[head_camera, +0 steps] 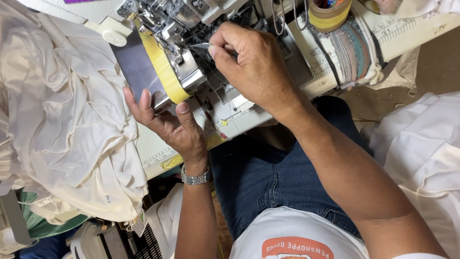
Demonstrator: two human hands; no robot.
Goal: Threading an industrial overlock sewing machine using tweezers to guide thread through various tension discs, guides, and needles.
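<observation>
My left hand grips the front cover of a sewing machine: the fingers lie on its grey metal face, the thumb by its yellow band. A metal watch sits on that wrist. My right hand is closed around a thin metal tool, likely tweezers, whose tip points into the machine's needle area. The tool's tip is hidden among the machine parts.
A big heap of cream fabric covers the table's left side. More white cloth lies at the right. A tape roll and stacked coloured bands sit on the table's right part. My lap in blue jeans is below the table edge.
</observation>
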